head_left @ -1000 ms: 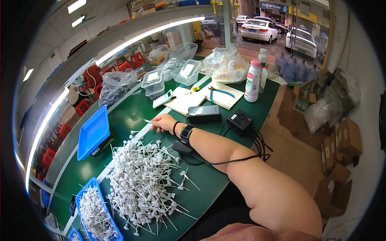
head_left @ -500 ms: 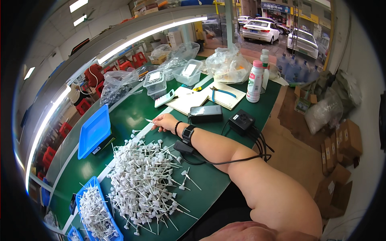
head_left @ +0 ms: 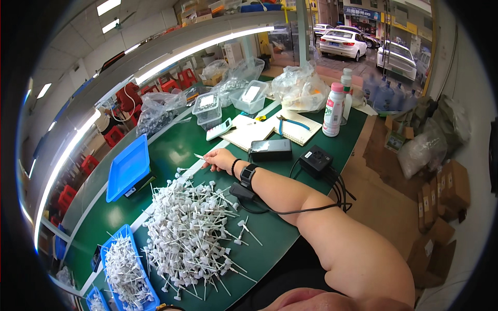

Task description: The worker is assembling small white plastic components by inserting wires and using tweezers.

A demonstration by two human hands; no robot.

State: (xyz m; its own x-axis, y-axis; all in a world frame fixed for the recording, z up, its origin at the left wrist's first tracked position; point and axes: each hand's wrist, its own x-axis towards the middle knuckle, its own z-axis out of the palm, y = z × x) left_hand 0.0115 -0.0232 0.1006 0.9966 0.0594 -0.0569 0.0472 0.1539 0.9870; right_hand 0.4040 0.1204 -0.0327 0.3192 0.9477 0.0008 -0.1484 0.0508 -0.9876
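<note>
My right hand (head_left: 220, 158) rests on the green table (head_left: 270, 233), with a black watch (head_left: 248, 175) on its wrist and a black cable running from a small device beside it. Its fingers pinch a thin white stick part (head_left: 199, 156) that points left. Just below the hand lies a big heap of white stick parts with round heads (head_left: 189, 233). My left hand is out of view.
A blue tray on a scale (head_left: 128, 167) stands left of the heap. Blue bins with more white parts (head_left: 124, 267) sit at the near left. Behind the hand are a black box (head_left: 271, 149), a power strip (head_left: 316, 160), notebooks with pliers (head_left: 290, 127), a bottle (head_left: 333, 110), clear tubs and plastic bags.
</note>
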